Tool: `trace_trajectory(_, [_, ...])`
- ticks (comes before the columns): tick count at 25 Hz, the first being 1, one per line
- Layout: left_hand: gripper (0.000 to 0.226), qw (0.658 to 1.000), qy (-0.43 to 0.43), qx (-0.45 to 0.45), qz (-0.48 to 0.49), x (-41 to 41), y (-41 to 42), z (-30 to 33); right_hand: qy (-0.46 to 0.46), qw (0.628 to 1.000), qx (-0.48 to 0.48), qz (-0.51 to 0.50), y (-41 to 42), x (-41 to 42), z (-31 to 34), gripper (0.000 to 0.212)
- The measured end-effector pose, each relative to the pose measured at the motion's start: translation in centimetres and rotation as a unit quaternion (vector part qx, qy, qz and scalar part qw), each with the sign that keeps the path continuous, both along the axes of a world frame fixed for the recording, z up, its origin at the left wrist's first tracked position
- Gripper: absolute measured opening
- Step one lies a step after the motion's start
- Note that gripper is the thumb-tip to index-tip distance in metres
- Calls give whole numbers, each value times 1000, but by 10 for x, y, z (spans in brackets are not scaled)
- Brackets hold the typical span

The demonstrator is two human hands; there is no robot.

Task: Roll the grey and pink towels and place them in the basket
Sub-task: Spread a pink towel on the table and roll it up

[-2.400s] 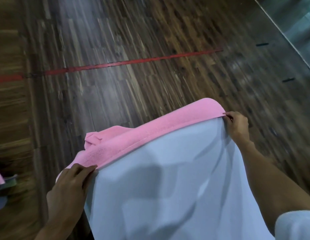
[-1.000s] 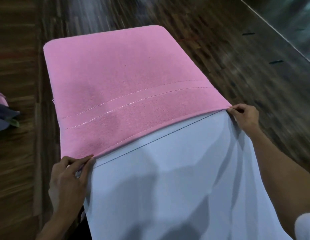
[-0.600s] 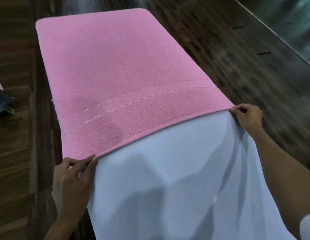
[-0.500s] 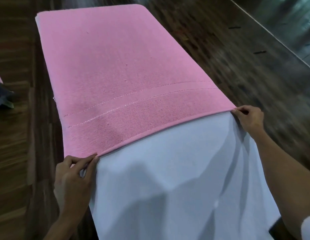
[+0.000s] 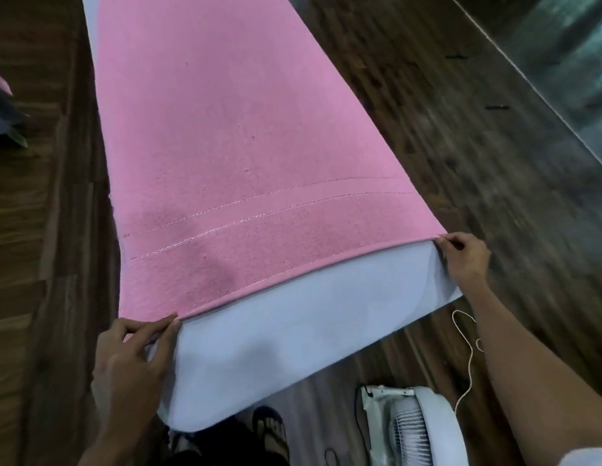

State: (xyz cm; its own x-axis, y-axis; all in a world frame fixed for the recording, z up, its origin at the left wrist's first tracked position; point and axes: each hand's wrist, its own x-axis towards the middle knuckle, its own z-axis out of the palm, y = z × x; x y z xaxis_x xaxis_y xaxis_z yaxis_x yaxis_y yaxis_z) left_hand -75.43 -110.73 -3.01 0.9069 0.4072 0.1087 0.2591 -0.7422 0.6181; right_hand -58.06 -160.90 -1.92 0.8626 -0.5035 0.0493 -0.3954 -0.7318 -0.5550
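Observation:
A pink towel point(image 5: 232, 156) lies spread flat on top of a pale grey towel point(image 5: 292, 344), stretching away from me over the dark wooden surface. The grey towel shows as a band beyond the pink one's near hem and as a thin strip along its left side. My left hand point(image 5: 138, 358) pinches the near left corner of the pink towel. My right hand point(image 5: 464, 257) pinches its near right corner. The basket is out of view.
A white fan point(image 5: 410, 428) stands on the floor below the near edge, with a thin white cord point(image 5: 467, 358) beside it. A sandalled foot point(image 5: 272, 432) shows underneath. Pink and dark cloth point(image 5: 3, 105) lies at the far left. A pale strip point(image 5: 562, 62) borders the wood at the right.
The pink towel, bunched near my hands at first, has been spread out away from me over the grey one. Both towels now lie further forward, and the fan and floor show below.

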Motion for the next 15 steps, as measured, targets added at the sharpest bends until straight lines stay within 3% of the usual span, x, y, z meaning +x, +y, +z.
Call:
trace_trajectory(6, [17, 998, 0, -3, 68, -52, -42, 11, -22, 996, -20, 79, -15, -31, 3, 13])
trace_trajectory(11, [14, 997, 18, 52, 57, -65, -56, 18, -11, 982, -46, 181, -36, -43, 4, 15])
trace_trajectory(15, [42, 993, 16, 113, -35, -37, -81, 19, 37, 966, -51, 250, -8, -44, 4, 33])
